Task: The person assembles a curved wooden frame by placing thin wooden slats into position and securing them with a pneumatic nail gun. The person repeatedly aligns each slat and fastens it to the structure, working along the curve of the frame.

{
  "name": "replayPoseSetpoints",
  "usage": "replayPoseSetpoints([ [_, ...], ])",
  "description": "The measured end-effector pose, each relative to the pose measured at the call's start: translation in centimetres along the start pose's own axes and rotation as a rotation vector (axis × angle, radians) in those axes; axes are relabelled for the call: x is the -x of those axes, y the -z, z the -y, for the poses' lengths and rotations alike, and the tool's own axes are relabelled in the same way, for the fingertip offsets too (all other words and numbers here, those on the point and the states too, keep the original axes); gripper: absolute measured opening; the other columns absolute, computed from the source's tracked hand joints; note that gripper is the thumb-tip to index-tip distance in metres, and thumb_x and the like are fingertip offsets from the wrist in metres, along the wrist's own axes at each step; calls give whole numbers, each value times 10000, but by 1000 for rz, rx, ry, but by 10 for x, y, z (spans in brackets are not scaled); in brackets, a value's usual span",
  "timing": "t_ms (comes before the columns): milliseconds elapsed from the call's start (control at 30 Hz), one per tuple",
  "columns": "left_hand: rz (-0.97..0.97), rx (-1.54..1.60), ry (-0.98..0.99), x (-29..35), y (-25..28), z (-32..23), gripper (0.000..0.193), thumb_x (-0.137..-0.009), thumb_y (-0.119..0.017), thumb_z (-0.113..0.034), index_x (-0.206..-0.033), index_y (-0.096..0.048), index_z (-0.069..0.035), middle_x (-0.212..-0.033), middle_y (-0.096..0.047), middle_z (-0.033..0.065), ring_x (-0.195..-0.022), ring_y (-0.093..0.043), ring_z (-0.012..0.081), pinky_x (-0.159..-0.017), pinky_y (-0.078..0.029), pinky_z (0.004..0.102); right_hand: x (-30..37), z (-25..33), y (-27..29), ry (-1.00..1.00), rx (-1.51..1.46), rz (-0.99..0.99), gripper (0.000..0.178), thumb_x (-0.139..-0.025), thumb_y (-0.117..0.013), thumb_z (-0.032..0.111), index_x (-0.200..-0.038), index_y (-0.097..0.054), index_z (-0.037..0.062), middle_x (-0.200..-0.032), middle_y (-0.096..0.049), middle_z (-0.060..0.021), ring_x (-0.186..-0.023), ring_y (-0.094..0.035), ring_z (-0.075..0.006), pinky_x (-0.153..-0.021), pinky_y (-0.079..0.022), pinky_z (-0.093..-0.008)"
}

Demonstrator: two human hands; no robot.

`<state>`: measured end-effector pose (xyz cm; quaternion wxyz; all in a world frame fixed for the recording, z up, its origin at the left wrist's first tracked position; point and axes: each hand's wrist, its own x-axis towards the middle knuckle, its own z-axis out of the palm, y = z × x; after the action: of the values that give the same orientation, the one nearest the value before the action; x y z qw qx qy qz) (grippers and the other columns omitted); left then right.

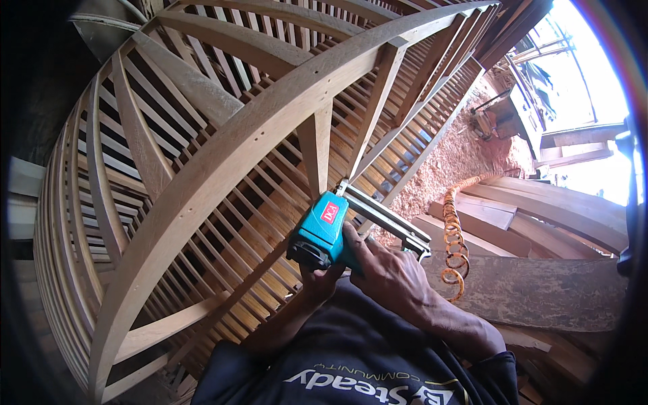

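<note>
My right hand (391, 277) is wrapped round the handle of a teal and black nail gun (322, 229). The gun's nose meets the lower end of a short wooden strut (316, 148), and its metal magazine (385, 216) points toward the right. Just under the back of the gun is my left hand (320, 283). Its fingers are mostly hidden by the gun, so whether it supports the tool or holds wood does not show. Around the gun stands a large slatted wooden frame with a thick curved beam (223, 155) and rows of thin slats (260, 202).
An orange coiled air hose (453, 233) hangs to the right of the gun. Curved planks (547, 202) are piled there, with a wide rough board (526, 290) nearer to me. Reddish shavings (439, 165) cover the ground beyond. Bright daylight enters at the upper right.
</note>
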<state>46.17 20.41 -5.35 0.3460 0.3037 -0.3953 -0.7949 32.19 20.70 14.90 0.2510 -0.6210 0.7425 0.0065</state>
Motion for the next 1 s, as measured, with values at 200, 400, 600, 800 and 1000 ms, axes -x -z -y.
replayPoseSetpoints([
  [200,-3,-2,-85,1,3,11,710,-861,-704,-81,-1404,-249,-38,-1308,-451,157,-1208,-482,271,-987,-444,439,-1,1,-2,-22,8,6,802,-775,-691,207,-1470,-307,97,-922,-616,-179,-661,-654,-339,-538,-532,-430],
  [400,-11,96,-3,9,12,29,722,-851,-710,-71,-1402,-244,-51,-1310,-446,155,-1237,-453,276,-1015,-419,465,-1,3,-2,-36,13,28,810,-778,-702,215,-1471,-301,99,-966,-617,-182,-700,-659,-347,-566,-538,-434],
  [600,-26,9,-152,2,13,45,784,-819,-755,-104,-1392,-223,-52,-1283,-440,145,-1205,-457,267,-1014,-416,448,0,5,-1,-73,6,50,816,-785,-709,229,-1477,-294,103,-987,-623,-183,-747,-663,-345,-598,-545,-433],
  [800,-97,-91,-203,0,5,4,807,-812,-766,-120,-1393,-212,-33,-1303,-415,154,-1220,-436,268,-1012,-416,432,2,7,-4,-56,0,7,738,-842,-641,212,-1477,-287,81,-891,-610,-161,-722,-662,-352,-697,-541,-491],
  [1000,-95,5,-52,-6,0,-7,829,-784,-778,-104,-1398,-227,-28,-1310,-412,154,-1221,-434,260,-1009,-422,422,3,7,-10,-79,79,-6,841,-775,-730,215,-1480,-279,133,-982,-623,-168,-813,-673,-336,-628,-558,-420],
])
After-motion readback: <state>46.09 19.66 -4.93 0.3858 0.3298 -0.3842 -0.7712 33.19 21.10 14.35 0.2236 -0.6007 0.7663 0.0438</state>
